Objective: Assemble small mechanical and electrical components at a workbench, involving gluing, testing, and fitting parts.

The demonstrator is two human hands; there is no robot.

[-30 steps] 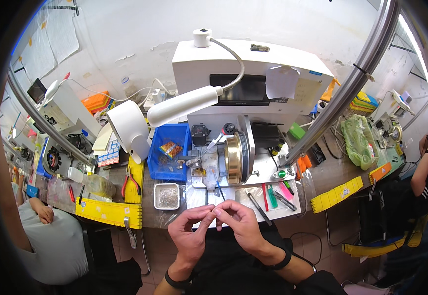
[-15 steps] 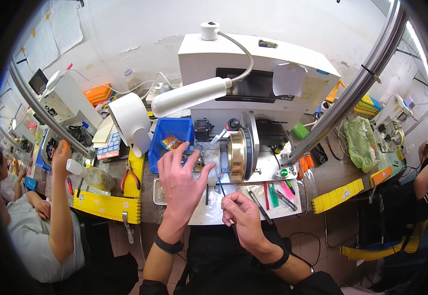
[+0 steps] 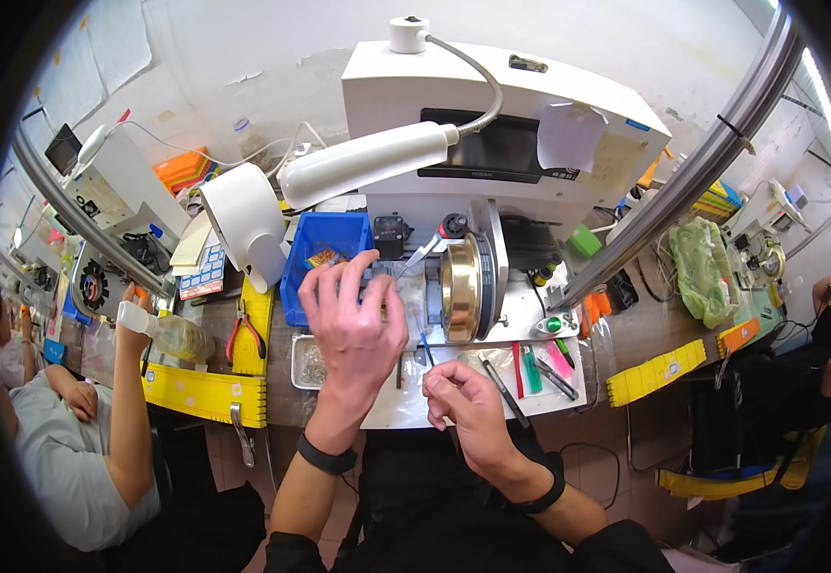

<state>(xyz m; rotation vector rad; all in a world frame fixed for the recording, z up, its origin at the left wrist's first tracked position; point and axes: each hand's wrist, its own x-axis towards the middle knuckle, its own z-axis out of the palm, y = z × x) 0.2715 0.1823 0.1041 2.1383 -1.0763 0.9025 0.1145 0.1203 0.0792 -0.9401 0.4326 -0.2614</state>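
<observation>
My left hand (image 3: pixel 353 320) is raised in front of the blue bin (image 3: pixel 296 286), palm away, fingers bent but apart; nothing shows in them. A small orange packet (image 3: pixel 325 258) lies in the bin behind my fingertips. Lower and to the right, my right hand (image 3: pixel 473 411) is closed in a pinch around a thin dark rod (image 3: pixel 426 350), its bluish upper end pointing at the machine. Beyond that hand stands the machine's brass-coloured wheel (image 3: pixel 458 291). My left hand partly hides the small fixture left of the wheel.
A white machine (image 3: pixel 396 81) with a lamp (image 3: pixel 368 167) stands at the back. Pens (image 3: pixel 521 371) and a black stick (image 3: pixel 504 393) lie at the right front. A small tray (image 3: pixel 308 363), red-handled pliers (image 3: pixel 245 334) and a bottle (image 3: pixel 181 336) are at left. People sit on both sides.
My left hand's fingers have curled in, with thumb and index closer together. My right hand keeps its pinch on the rod. The neighbour's raised hand at left has lowered behind the bottle.
</observation>
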